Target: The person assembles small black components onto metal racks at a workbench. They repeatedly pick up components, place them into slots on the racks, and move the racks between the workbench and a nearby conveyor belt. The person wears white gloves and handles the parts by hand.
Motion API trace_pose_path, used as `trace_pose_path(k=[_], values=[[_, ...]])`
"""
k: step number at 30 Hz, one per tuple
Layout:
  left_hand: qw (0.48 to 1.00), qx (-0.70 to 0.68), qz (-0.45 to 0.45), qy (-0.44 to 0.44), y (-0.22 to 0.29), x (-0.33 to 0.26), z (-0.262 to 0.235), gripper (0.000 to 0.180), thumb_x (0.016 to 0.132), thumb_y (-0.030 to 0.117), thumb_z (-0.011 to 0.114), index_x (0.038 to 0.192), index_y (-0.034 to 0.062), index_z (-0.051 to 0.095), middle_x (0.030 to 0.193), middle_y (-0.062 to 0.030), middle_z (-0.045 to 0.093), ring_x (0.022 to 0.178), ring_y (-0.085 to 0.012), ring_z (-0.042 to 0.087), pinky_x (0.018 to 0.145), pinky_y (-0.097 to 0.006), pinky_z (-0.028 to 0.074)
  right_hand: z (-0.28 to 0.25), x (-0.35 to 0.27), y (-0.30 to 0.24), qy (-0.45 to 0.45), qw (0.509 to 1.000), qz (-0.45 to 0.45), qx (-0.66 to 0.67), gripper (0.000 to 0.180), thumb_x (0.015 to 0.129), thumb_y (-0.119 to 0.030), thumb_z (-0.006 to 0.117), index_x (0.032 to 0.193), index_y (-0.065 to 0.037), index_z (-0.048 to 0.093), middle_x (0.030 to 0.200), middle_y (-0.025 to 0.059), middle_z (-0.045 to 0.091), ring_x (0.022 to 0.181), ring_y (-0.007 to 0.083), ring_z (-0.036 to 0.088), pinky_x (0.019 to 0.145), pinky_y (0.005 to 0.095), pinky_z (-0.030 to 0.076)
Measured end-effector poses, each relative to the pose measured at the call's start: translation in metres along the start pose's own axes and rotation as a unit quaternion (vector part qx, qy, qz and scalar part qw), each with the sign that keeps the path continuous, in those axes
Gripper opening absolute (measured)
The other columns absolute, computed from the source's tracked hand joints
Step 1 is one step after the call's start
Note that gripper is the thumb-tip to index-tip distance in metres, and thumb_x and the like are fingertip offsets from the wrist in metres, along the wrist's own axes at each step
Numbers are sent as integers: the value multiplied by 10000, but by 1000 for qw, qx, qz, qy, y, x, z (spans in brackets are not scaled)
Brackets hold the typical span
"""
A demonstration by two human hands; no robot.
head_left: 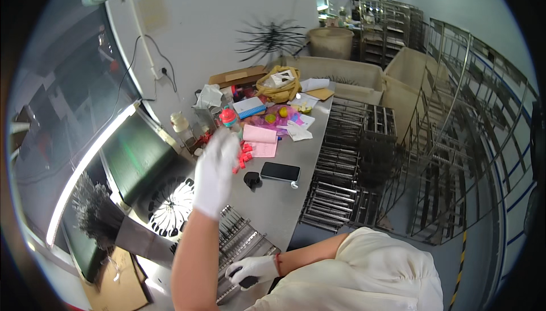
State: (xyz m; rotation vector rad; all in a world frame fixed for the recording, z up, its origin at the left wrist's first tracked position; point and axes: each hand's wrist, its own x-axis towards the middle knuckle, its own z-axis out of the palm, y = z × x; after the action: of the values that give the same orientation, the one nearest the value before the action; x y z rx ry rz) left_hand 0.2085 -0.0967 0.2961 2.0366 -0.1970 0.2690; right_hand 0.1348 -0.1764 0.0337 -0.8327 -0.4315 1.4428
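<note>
My left hand (pixel 214 174), in a white glove, is raised over the table, its bare forearm coming up from the lower edge. Motion smears its fingers, so whether it holds anything cannot be made out. My right hand (pixel 257 271), also white-gloved, is closed around a small black object (pixel 248 282) beside a metal rack (pixel 242 241). Thin metal pieces lie side by side along that rack. To the left of my raised hand, many slim pieces with black ends form a fan (pixel 172 206) on a bright round surface.
A phone (pixel 281 171), a black gadget (pixel 251 180), pink notepads (pixel 260 135) and a red-capped bottle (pixel 228 117) lie or stand on the steel table (pixel 287 203). Dark rods fill a holder (pixel 145 241) beside a green conveyor belt (pixel 136 154). Metal racks (pixel 335 163) line the table's right side.
</note>
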Motion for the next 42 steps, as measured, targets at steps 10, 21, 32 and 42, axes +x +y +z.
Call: trace_pose_path(k=[10,21,32,42], values=[[903,-248,-317,-150,-195,-253,23,567,1044,437,427,1076,-78,661,997,-225,724,891,-287,715,845,-427,565,-11,-22,-49,48,748,-413,-518,149,949,-176,584,997,-39,619,1042,133,551,988,312,551,860,389,477],[899,-205,-345,-175,-229,-336,41,446,1011,202,622,1396,-2,528,1257,-144,660,1163,-232,627,948,-361,536,21,61,5,-129,764,-343,-531,376,726,-309,764,1019,-78,720,962,104,697,919,323,669,806,412,555],[884,-406,-233,19,-226,-336,33,416,1008,253,631,1331,-6,592,1100,-204,714,858,-291,737,752,-406,606,19,50,-36,-125,838,-46,-529,719,756,-286,876,1381,-66,597,1324,173,665,1193,278,665,1011,363,534],[903,-377,-199,58,-219,-340,32,374,1033,-79,451,1356,38,598,1255,-56,664,1155,-155,625,1018,-329,511,36,26,-2,-34,892,-126,-432,824,725,-47,883,1454,-92,501,1283,75,635,1164,163,613,1026,325,505]])
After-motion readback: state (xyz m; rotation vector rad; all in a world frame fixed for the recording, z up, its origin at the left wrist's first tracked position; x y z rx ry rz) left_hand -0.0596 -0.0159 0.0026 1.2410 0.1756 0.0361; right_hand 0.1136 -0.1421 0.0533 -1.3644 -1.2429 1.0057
